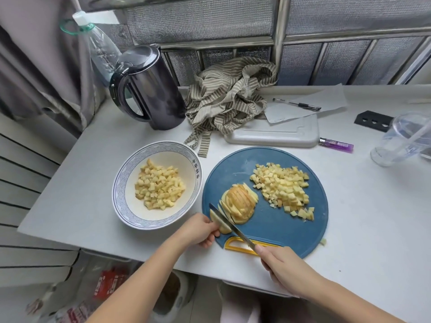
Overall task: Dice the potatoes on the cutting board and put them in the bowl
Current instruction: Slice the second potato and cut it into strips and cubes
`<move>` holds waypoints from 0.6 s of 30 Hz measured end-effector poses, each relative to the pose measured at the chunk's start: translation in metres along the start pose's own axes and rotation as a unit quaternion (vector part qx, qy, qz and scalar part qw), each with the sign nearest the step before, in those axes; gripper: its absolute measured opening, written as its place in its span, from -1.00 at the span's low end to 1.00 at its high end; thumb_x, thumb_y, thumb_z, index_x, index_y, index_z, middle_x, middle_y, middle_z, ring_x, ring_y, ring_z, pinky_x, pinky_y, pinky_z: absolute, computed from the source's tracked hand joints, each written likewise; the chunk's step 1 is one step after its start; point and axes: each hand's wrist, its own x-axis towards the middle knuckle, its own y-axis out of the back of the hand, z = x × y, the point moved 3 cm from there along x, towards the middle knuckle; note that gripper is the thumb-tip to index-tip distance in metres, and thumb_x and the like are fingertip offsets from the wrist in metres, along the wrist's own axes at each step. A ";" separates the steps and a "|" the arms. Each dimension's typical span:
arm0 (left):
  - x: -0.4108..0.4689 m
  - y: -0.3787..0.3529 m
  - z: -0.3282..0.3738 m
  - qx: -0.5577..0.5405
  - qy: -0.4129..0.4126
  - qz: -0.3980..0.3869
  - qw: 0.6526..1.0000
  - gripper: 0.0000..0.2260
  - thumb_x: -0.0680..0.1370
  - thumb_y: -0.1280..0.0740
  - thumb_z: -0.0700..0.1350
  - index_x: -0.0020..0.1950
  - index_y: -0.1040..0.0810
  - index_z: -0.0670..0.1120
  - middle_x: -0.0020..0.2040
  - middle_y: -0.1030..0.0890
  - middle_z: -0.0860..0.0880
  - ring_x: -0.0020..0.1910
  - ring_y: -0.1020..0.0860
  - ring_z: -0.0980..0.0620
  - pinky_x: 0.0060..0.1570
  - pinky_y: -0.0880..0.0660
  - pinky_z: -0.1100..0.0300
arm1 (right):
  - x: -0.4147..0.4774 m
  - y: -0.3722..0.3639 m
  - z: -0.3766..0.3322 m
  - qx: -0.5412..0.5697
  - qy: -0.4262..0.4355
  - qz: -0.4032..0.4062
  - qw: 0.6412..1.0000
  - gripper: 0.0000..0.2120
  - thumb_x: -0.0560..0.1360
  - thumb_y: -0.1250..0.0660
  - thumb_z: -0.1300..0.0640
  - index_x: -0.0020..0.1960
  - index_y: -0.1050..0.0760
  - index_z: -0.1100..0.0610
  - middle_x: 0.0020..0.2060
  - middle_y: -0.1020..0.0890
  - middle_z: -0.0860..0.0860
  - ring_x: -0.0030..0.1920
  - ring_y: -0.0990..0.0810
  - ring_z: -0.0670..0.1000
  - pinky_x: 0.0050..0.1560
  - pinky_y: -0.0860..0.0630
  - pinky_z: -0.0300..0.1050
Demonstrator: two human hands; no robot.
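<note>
bowl (121,183): on the surface (361,217), just left of the board. Holds one batch of bowl dice (158,185), so that part is done.
left hand (200,229): fingers curled round a potato end piece (221,226) at the board's near-left edge, pinning it down.
knife (229,223): blade set against the end piece. Long axis is diagonal, tip far-left toward the bowl, handle near-right.
sliced half (240,203): mid-board, cut into slices that lean fanned, not yet diced. Long axis runs near-left to far-right, roughly across the blade.
cutting board (268,229): blue, round, yellow grip slot at the near edge.
board dice (284,187): loose pile on the right half of the board, cut but not yet in the bowl.
right hand (284,266): wrapped round the knife handle, over the grip slot.
progress: looks past halfway. Left: dice the end piece and slices, then move everything on the board into the bowl.
</note>
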 end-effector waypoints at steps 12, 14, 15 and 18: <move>0.014 0.004 0.006 -0.012 0.029 -0.035 0.999 -0.74 0.60 -0.25 -0.21 -0.28 -0.55 -0.22 -0.52 -0.55 -0.02 -0.61 -0.48 0.11 -0.54 -0.44 0.30 | 0.007 0.000 -0.005 -0.062 0.024 -0.008 0.998 -0.54 0.65 0.01 -0.15 -0.34 -0.28 0.05 -0.44 -0.36 -0.08 -0.41 -0.33 -0.14 -0.28 -0.26 -0.21; 0.015 0.003 0.008 -0.017 0.035 -0.042 0.998 -0.73 0.61 -0.23 -0.23 -0.29 -0.54 -0.22 -0.52 -0.55 -0.02 -0.61 -0.48 0.11 -0.54 -0.44 0.31 | 0.008 -0.003 -0.005 -0.062 0.025 -0.002 0.998 -0.55 0.65 0.02 -0.15 -0.34 -0.29 0.01 -0.42 -0.36 -0.10 -0.40 -0.36 -0.18 -0.28 -0.26 -0.26; 0.015 0.004 0.009 -0.020 0.037 -0.046 0.998 -0.72 0.61 -0.22 -0.24 -0.28 -0.53 -0.22 -0.53 -0.54 -0.01 -0.62 -0.47 0.12 -0.54 -0.44 0.31 | 0.008 -0.005 -0.006 -0.056 0.023 -0.002 0.998 -0.56 0.65 0.02 -0.16 -0.34 -0.29 -0.01 -0.41 -0.36 -0.10 -0.40 -0.36 -0.18 -0.28 -0.26 -0.27; 0.015 0.003 0.010 -0.018 0.035 -0.058 0.998 -0.72 0.63 -0.20 -0.24 -0.27 -0.52 -0.22 -0.53 -0.54 -0.01 -0.61 -0.48 0.12 -0.54 -0.46 0.32 | 0.009 -0.013 -0.001 -0.059 0.008 -0.003 0.998 -0.54 0.64 0.06 -0.18 -0.31 -0.25 0.05 -0.38 -0.32 -0.08 -0.38 -0.29 -0.13 -0.27 -0.26 -0.18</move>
